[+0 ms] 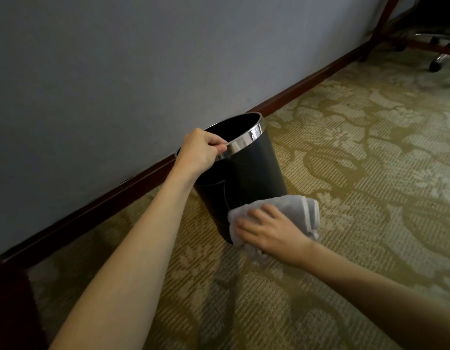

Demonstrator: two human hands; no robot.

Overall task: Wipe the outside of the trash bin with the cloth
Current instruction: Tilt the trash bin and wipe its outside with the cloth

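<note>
Black trash bin (246,173) mid-frame on carpet, left hand (198,151) grip curled round its chrome rim, right hand (267,232) fingers spread, pressing grey cloth (292,208) against lower side

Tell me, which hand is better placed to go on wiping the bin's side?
The right hand. It already presses the cloth flat against the lower side of the trash bin. The left hand is busy: its grip is on the metal rim, apparently steadying the bin.
</note>
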